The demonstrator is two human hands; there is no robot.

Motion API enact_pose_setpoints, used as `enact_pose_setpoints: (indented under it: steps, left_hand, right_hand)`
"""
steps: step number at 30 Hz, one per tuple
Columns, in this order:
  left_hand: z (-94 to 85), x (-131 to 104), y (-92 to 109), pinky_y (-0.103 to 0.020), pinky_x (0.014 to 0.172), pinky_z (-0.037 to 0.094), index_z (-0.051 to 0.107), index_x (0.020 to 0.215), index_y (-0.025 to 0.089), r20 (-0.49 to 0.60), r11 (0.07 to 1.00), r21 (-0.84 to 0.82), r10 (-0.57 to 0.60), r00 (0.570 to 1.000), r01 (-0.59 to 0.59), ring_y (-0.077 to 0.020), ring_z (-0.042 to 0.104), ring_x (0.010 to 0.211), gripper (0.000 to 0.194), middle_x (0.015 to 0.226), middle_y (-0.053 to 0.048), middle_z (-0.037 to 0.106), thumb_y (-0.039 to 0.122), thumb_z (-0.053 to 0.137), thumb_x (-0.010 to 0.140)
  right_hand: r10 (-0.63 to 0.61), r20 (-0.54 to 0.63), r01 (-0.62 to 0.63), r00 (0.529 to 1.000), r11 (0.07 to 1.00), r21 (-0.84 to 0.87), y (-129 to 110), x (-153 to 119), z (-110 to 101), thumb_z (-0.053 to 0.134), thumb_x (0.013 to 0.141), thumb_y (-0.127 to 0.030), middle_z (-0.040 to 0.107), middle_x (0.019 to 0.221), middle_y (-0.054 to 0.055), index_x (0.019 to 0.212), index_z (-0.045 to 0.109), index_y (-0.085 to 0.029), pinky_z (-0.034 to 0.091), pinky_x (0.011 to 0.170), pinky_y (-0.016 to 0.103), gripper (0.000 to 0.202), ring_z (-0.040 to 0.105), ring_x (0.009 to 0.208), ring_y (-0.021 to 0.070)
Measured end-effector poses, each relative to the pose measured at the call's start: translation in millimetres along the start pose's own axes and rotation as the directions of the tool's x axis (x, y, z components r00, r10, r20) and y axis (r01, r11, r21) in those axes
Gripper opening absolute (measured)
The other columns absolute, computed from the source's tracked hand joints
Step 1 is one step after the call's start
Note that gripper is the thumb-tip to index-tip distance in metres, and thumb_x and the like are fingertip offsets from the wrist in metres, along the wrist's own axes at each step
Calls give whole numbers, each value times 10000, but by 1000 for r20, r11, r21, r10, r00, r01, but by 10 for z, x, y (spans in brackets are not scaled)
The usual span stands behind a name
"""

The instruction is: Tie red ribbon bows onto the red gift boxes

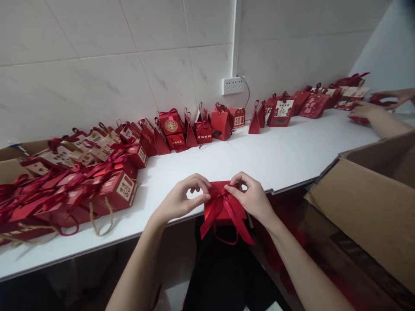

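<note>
A red gift box (223,214) with a red ribbon bow (223,196) on top sits at the table's front edge, above my lap. My left hand (189,194) is at the bow's left side, thumb and fingers pinched near a loop. At the right side, my right hand (248,194) pinches the ribbon by the knot with thumb and index finger. The ribbon's two tails hang down over the box front, and a dark red cord handle dangles below.
Many red boxes (118,190) are packed at the left of the white table (256,164). More small boxes (221,121) line the wall. A large cardboard box (363,207) stands at the right. Another person's hands (372,112) are at the far right.
</note>
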State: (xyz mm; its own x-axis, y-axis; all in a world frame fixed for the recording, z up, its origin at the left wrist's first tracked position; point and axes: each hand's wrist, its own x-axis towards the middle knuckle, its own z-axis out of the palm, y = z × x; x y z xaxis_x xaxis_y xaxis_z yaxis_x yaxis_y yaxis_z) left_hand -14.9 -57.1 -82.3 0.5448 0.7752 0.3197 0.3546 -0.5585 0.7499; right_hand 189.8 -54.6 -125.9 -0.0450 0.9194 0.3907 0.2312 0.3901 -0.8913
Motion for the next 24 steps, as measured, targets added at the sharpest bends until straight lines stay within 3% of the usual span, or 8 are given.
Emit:
enact_pose_setpoints:
  steps: [5, 13, 16, 19, 24]
  left_hand:
    - [-113, 99, 73, -258, 661, 406, 555, 709, 159, 259, 995, -93, 2, 966, 23, -126, 510, 688, 147, 752, -33, 584, 257, 569, 817]
    - [-115, 178, 172, -195, 467, 293, 505, 705, 162, 341, 974, -113, -146, 929, 195, -74, 382, 500, 157, 592, 25, 477, 280, 576, 780]
    - [-76, 177, 149, -182, 418, 241, 510, 741, 170, 251, 957, -146, -210, 945, 251, -50, 325, 434, 170, 565, 52, 454, 314, 596, 765]
    - [14, 141, 94, -169, 424, 274, 521, 774, 169, 100, 945, -174, -264, 959, 278, -44, 371, 452, 166, 632, 41, 495, 324, 581, 782]
    - [236, 9, 70, -157, 430, 308, 504, 782, 172, -142, 933, -215, -323, 936, 290, -45, 432, 496, 146, 699, 38, 499, 299, 577, 786]
  right_hand:
    - [-10, 24, 10, 1000, 1000, -16, 12, 11, -14, 638, 749, -258, 542, 691, -20, 696, 521, -204, 410, 593, 260, 139, 481, 616, 124]
    - [-10, 52, 11, 999, 1000, -10, 20, -2, -30, 640, 750, -252, 568, 717, -15, 704, 531, -205, 418, 607, 262, 127, 508, 654, 132]
    - [-16, 47, 16, 999, 1000, -1, 23, 2, -23, 630, 756, -249, 559, 713, -14, 702, 521, -204, 421, 605, 262, 129, 504, 649, 131]
    - [-10, 40, 9, 999, 1000, 23, 29, 5, -12, 625, 756, -249, 545, 714, -16, 710, 514, -205, 426, 600, 260, 128, 501, 647, 128]
    - [-2, 28, 0, 1000, 996, 84, 19, -15, -6, 604, 761, -224, 534, 741, -15, 748, 501, -210, 445, 574, 238, 105, 513, 677, 128]
